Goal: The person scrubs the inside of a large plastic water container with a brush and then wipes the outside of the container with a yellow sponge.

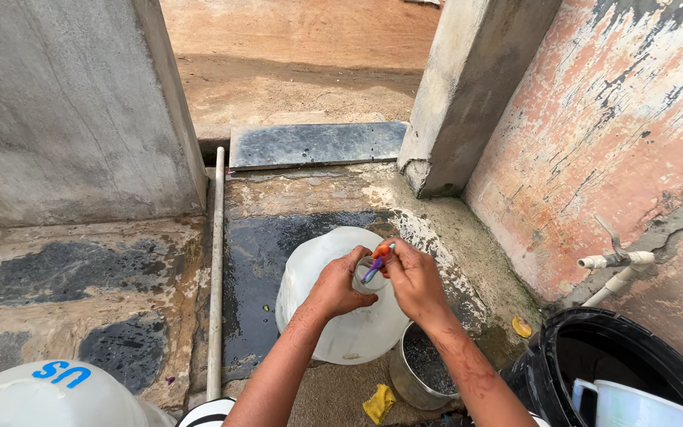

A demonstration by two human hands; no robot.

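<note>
A large translucent white water jug (pixel 340 328) stands on the wet concrete floor in the head view. My left hand (pixel 338 283) is wrapped around the jug's neck at its mouth. My right hand (pixel 413 277) holds a small purple and orange brush (pixel 378 262), with its tip poking into the jug's mouth. Both forearms reach in from the bottom edge.
A small metal pot (pixel 419 372) with dark contents sits right of the jug, a yellow rag (pixel 379 402) beside it. A black bin (pixel 594 372) holds a white vessel at bottom right under a wall tap (pixel 616 257). A white pipe (pixel 216 269) runs along the floor; another white jug (pixel 49 395) is bottom left.
</note>
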